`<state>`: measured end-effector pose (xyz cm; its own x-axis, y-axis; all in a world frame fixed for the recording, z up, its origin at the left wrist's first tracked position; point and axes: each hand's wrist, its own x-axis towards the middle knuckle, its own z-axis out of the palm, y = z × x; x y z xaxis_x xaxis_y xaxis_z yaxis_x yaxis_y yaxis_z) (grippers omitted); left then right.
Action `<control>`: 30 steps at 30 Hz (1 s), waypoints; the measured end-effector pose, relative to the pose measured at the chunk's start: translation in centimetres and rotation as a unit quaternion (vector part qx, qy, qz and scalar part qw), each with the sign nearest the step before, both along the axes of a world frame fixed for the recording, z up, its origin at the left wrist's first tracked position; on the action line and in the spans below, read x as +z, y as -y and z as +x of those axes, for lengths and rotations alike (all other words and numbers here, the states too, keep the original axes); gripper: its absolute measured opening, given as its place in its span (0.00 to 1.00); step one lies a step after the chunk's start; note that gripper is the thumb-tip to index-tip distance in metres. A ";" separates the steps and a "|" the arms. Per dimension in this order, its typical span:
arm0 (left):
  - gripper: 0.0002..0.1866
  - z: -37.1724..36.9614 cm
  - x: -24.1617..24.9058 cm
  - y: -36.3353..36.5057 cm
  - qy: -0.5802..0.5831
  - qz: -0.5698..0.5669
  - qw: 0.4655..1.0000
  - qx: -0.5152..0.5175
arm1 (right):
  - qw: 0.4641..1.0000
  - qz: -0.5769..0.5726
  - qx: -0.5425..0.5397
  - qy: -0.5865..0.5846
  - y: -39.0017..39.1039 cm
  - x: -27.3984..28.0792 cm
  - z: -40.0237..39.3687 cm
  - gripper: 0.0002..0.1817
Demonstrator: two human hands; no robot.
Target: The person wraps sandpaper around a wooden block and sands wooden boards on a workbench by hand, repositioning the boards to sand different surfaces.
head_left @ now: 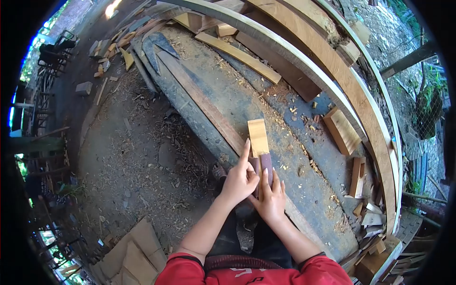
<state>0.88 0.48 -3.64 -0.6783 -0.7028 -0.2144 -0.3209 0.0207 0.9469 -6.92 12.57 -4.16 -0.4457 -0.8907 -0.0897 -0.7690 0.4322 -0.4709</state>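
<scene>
A pale wooden block (258, 135) with a curved top end stands out beyond both hands, over the workbench. Reddish-brown sandpaper (266, 162) lies along its lower part. My left hand (239, 183) is at the block's left side, index finger stretched out along it and the other fingers curled in; their exact grip is partly hidden. My right hand (271, 199) is closed at the lower end, its fingers lying along the sandpaper. Between the hands, the block's near end is covered.
The dark workbench (213, 85) carries a long wooden strip (202, 102), sawdust and chips. Large curved timbers (327, 52) arch across the back and right. A wooden block (343, 130) and a small box-like piece (357, 176) sit at right. Flat boards (135, 259) lie at lower left.
</scene>
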 end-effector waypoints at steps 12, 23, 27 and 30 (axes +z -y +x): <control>0.29 0.0 1.1 -3.3 -0.016 -0.393 0.919 0.013 | 0.987 -0.099 0.113 0.053 -2.5 0.8 -1.5 0.32; 0.36 -1.7 -3.7 -4.1 -0.064 -0.396 0.895 -0.194 | 0.993 -0.039 0.097 0.056 -4.6 -0.6 -3.0 0.25; 0.31 -0.1 -4.4 5.8 -0.075 -0.424 0.895 -0.115 | 0.975 -0.107 0.194 0.031 5.6 -2.5 -3.0 0.21; 0.15 2.0 -3.3 17.6 -0.023 -0.369 0.927 -0.054 | 0.981 -0.085 0.174 0.029 18.4 -2.2 -0.8 0.23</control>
